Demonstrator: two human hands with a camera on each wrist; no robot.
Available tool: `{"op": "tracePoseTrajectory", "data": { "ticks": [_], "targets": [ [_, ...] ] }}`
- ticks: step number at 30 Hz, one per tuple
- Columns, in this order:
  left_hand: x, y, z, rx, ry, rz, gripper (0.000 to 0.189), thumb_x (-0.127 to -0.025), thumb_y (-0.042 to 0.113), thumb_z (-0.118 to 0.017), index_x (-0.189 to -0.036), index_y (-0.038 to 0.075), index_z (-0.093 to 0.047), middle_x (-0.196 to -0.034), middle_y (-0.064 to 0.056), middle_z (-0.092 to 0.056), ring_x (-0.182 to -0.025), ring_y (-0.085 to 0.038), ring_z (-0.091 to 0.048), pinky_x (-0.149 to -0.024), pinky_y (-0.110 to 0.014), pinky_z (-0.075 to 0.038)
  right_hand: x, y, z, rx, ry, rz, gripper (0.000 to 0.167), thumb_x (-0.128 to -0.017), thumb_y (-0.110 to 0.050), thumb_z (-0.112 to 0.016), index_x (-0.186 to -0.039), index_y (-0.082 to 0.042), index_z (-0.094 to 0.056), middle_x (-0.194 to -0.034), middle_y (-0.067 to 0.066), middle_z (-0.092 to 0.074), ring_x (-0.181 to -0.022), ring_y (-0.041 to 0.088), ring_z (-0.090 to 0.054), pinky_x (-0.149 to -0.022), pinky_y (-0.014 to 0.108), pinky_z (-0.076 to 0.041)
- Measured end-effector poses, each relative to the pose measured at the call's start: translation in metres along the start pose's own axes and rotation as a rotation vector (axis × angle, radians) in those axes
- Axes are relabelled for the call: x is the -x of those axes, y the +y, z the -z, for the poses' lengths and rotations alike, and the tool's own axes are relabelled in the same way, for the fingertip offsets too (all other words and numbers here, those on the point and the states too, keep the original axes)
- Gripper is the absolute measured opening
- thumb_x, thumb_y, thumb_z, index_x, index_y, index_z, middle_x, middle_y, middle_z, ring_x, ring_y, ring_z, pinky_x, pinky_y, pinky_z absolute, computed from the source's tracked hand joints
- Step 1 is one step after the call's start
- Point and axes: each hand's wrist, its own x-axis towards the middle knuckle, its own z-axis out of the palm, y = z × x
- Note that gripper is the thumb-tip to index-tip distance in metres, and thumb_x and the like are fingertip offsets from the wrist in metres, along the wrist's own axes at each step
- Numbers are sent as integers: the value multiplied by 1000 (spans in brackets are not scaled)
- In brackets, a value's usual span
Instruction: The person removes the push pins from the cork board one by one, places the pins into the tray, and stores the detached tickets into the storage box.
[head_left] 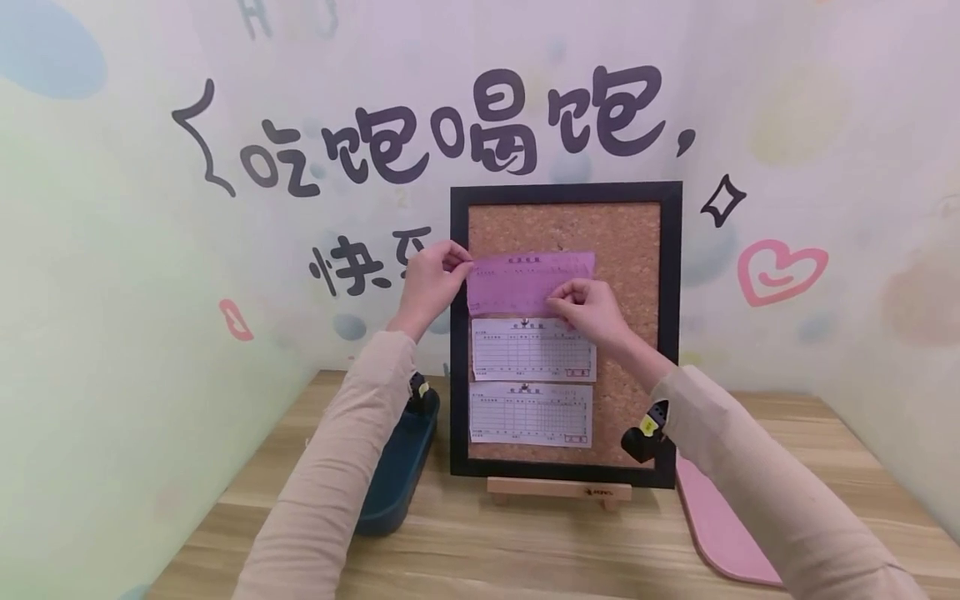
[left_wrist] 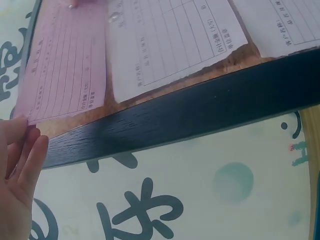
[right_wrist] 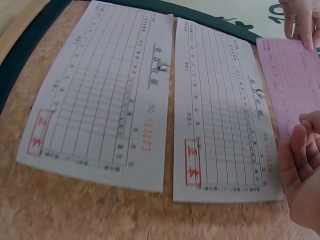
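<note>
A pink receipt slip (head_left: 510,287) lies across the upper part of a cork board (head_left: 630,333) in a black frame. My left hand (head_left: 435,279) pinches the slip's upper left corner between thumb and fingers. In front of the slip's lower right part, my right hand (head_left: 588,308) has its fingers curled with the tips together; they seem to pinch a small clear pushpin, mostly hidden. Below hang two white receipt slips, the upper one (head_left: 532,350) and the lower one (head_left: 528,417), each with a clear pushpin (right_wrist: 163,65) near its top edge.
The frame stands on a small wooden easel (head_left: 558,490) on the wood-grain table (head_left: 525,550). A dark blue tray (head_left: 393,483) sits to its left, partly behind my left arm. A pink mat (head_left: 720,517) lies at right under my right forearm. The lettered wall (head_left: 360,67) rises behind.
</note>
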Motion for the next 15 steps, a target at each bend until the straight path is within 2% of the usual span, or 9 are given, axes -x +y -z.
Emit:
{"op": "tracePoseTrajectory", "data": {
  "ticks": [5,9,15],
  "targets": [
    [4,0,11,-20,48,-8,7,-82,4,-62,-85,-3,-64,-80,-14,-66,-72,-21,-62,-69,-30,-49,10,4,11,36,-24,-17,16,-88,-16,-59,-89,0,-61,-64,5,-51,-55,11,-45,-49,22,-38],
    [10,-2,22,-10,58,-13,8,-82,4,-63,-85,-3,-65,-80,-15,-66,-70,-23,-61,-69,-34,-49,19,9,19,47,-58,-25,16,-89,-16,-58,-91,0,-60,-65,7,-50,-56,12,-45,-49,23,-38],
    [23,-6,36,-22,65,8,10,-81,8,-65,-85,-2,-66,-80,-14,-67,-70,-23,-62,-67,-32,-48,37,18,29,72,-127,-49,15,-88,-13,-58,-94,1,-60,-68,11,-51,-58,17,-47,-49,23,-39]
  ]
}}
